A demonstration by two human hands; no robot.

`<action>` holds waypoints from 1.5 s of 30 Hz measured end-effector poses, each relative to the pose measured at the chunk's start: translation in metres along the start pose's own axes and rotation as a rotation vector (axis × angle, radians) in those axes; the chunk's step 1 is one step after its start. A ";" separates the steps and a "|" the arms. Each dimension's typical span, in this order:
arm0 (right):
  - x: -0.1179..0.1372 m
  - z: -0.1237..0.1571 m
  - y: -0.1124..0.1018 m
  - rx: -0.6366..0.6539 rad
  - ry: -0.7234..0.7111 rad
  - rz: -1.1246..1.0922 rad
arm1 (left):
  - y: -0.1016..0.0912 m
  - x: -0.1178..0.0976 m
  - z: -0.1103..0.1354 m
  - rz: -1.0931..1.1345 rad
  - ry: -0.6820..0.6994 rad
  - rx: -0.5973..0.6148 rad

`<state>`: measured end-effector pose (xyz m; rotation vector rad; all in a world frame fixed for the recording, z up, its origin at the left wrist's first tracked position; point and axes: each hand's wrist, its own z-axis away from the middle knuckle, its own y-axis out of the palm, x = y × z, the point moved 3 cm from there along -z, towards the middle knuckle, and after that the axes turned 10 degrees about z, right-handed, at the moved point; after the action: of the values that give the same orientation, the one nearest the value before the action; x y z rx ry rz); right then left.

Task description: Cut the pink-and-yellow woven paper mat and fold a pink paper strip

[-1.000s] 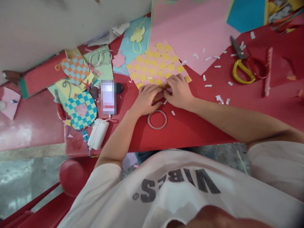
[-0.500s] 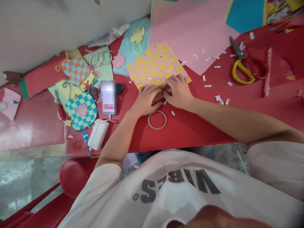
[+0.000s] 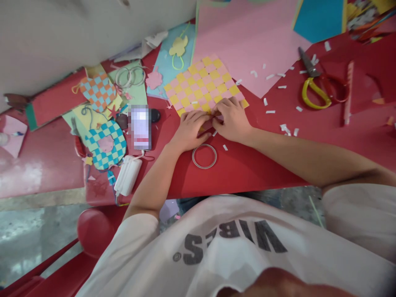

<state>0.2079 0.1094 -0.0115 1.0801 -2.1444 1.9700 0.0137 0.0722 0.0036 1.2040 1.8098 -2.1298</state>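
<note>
Pink-and-yellow paper weave (image 3: 202,82) lies under left hand (image 3: 189,131) and right hand (image 3: 233,119).

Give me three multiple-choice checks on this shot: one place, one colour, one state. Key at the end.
1. Where do the scissors lie?
A. On the red tabletop, right of the hands
B. On the floor
C. Inside the thin ring

2. Which two colours make up the woven paper mat?
A. Blue and orange
B. Yellow and pink
C. Teal and white

3. How do the hands stand?
A. One hand holds the scissors
B. Both hang in the air over the ring
C. The left hand and right hand both rest on the mat's near edge, fingertips close together

Key:
1. A, the yellow and red handles lie on the red surface.
2. B, the checks alternate yellow and pink.
3. C, both sets of fingers lie on the mat and nearly meet.
</note>
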 end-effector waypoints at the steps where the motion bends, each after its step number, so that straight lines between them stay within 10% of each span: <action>1: 0.000 0.000 0.000 0.000 0.001 0.000 | 0.000 0.000 0.000 0.000 -0.004 0.003; 45: -0.001 -0.001 0.000 0.007 -0.009 -0.010 | -0.001 -0.001 0.000 0.005 -0.007 0.006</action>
<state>0.2083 0.1107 -0.0121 1.1003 -2.1337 1.9730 0.0137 0.0718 0.0051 1.1997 1.7975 -2.1357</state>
